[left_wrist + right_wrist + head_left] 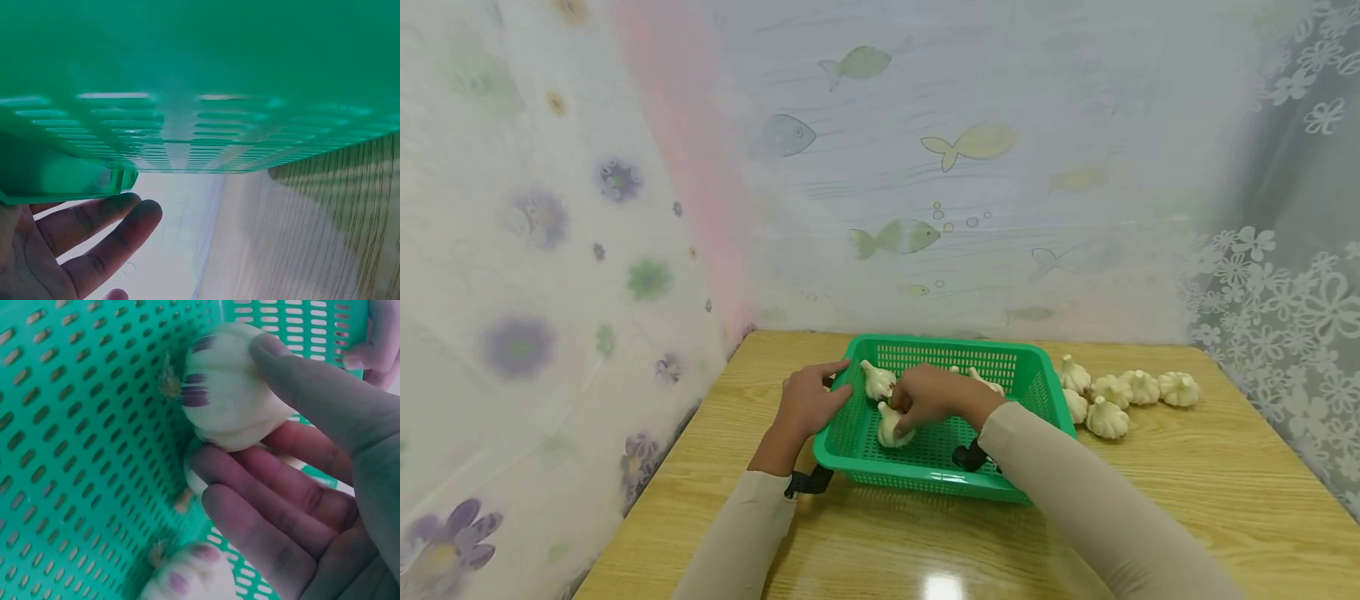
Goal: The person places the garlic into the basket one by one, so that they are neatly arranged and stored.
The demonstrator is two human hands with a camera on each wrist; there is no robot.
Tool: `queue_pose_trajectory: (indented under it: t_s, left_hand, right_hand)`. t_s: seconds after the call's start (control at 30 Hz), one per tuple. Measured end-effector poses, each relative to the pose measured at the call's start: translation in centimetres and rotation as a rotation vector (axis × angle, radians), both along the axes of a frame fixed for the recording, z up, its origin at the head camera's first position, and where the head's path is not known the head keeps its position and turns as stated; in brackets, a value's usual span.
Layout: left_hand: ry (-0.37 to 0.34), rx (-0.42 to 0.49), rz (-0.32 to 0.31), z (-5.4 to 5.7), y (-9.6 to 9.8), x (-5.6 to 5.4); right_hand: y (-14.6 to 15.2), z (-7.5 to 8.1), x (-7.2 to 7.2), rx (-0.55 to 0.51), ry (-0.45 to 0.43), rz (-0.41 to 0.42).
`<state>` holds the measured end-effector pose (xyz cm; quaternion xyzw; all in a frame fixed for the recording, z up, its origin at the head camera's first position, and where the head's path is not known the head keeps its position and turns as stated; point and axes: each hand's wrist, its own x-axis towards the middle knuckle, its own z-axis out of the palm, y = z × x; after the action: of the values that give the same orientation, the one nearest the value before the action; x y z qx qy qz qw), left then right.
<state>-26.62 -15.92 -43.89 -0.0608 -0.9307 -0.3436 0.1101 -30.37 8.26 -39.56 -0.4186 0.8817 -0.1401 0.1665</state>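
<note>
A green plastic basket (887, 468) with slotted walls stands on the table. My left hand (808, 400) holds its left rim, the thumb over the top edge; in the left wrist view, its fingers (119, 240) reach below the rim outside. Inside the basket, my right hand (934, 390) pinches a white garlic bulb (231, 381) with purple streaks between thumb and fingers. Another garlic bulb (877, 382) lies just behind it near the left wall. More bulbs (987, 382) show beyond my right wrist, partly hidden by it.
Several garlic bulbs (1107, 418) sit in a cluster on the wooden table (865, 550), close to the basket's right side. Curtains (880, 167) printed with fish and flowers enclose the table at the back and sides. Black wrist straps (810, 481) hang near the basket.
</note>
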Motion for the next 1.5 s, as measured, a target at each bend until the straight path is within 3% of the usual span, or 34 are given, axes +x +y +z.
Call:
queue_pose_trajectory:
  t_s: [0.2, 0.37, 0.63, 1.5]
  left_hand:
    - [-0.002, -0.012, -0.001, 0.2, -0.1, 0.1]
    - [-0.014, 0.0, -0.019, 0.2, 0.0, 0.1]
    - [-0.02, -0.003, -0.018, 0.2, 0.0, 0.0]
    - [-0.008, -0.001, -0.014, -0.3, -0.2, -0.2]
  right_hand:
    - [-1.0, -0.2, -0.3, -0.033, -0.001, -0.074]
    - [-1.7, -0.5, -0.6, -0.054, -0.003, -0.082]
    - [-1.6, -0.7, -1.1, -0.021, 0.025, -0.15]
    - [-1.0, -0.6, -1.2, -0.111, 0.031, -0.157]
